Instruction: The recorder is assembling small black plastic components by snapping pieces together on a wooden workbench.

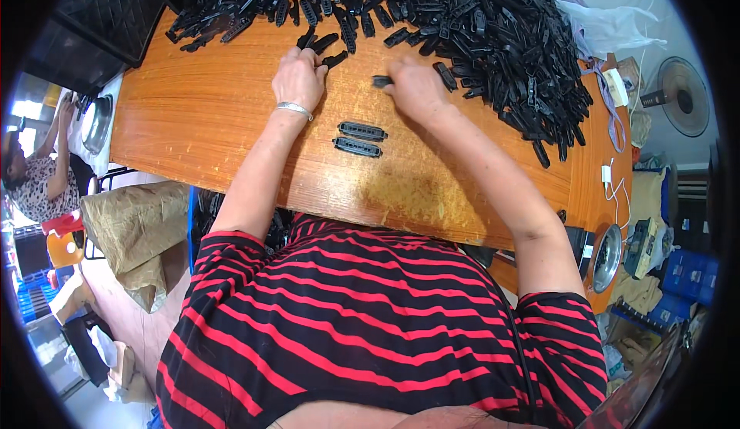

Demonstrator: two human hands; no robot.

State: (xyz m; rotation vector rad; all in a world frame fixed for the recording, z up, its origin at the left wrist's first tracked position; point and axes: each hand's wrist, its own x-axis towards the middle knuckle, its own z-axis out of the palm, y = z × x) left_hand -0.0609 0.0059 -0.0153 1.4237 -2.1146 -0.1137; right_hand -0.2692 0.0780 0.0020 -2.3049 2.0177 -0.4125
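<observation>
Two pieces [362,131] lined up nearer me than the loose pile [505,40], where most are left. My right hand [417,87] pinches one piece [381,81]; my left hand's [299,79] grip I cannot tell.

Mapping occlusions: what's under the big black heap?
The wooden tabletop runs up to the near edge of the heap of black plastic parts; the surface beneath it is covered.

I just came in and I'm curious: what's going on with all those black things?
Someone is working at a wooden table. The left hand is at some loose black pieces; the blurred right hand seems to hold one black piece. Two slotted pieces lie nearer the person, and a big heap lies beyond the hands.
</observation>
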